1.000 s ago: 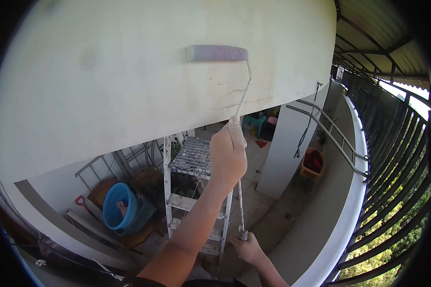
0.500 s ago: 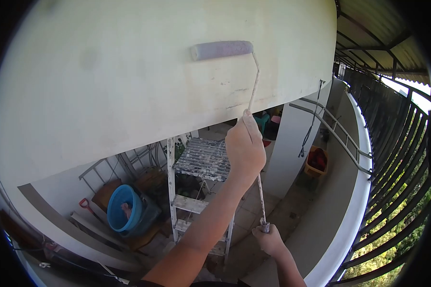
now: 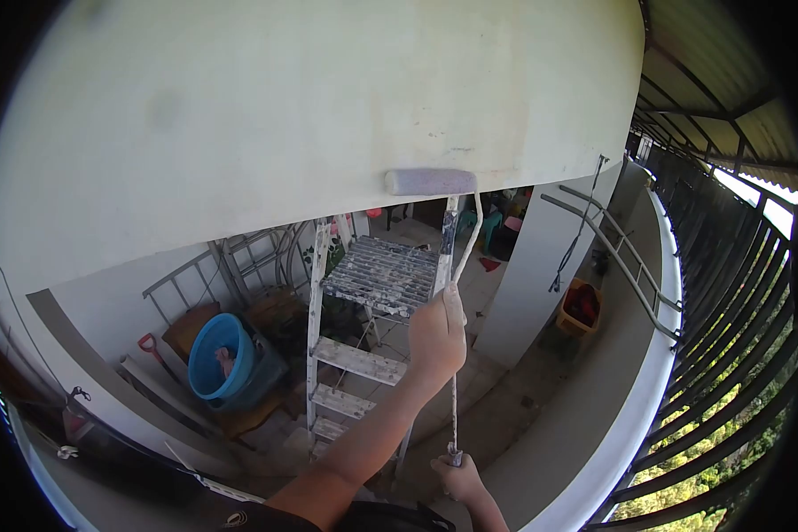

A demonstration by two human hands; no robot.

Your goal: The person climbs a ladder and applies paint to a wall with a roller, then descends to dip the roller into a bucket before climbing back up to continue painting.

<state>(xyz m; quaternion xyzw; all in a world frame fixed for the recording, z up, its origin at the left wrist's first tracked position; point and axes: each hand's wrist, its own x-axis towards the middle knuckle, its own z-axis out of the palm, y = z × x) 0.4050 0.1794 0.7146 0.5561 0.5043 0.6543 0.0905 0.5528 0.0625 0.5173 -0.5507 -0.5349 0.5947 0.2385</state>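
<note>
**Roller at the wall's lower edge, both hands on the pole**

The left hand (image 3: pixel 436 332) is closed around the pole (image 3: pixel 453 417), thumb lying up along it, arm stretched up from the lower left. The right hand (image 3: pixel 459 479) is directly below it, fist clenched around the pole's bottom end. A short stretch of bare pole shows between the two hands.

Above the left hand, the pole's thin wire frame curves up to the roller (image 3: pixel 430 182). The roller lies level and pressed against the pale wall (image 3: pixel 239 115), right at the wall's lower edge.

Behind and just left of the left hand stands a paint-spattered ladder (image 3: pixel 355 362), its top platform at about the height of the thumb. Further left and lower, a blue tub (image 3: pixel 222 359) sits on the floor (image 3: pixel 514 408) with a red-handled shovel (image 3: pixel 151 350) beside it.

To the right of the left hand rises a white pillar (image 3: pixel 532 266), with a yellow bin (image 3: pixel 579 306) at its foot on the far side. Well off to the right, a dark railing (image 3: pixel 727 337) curves along the balcony's edge.
</note>
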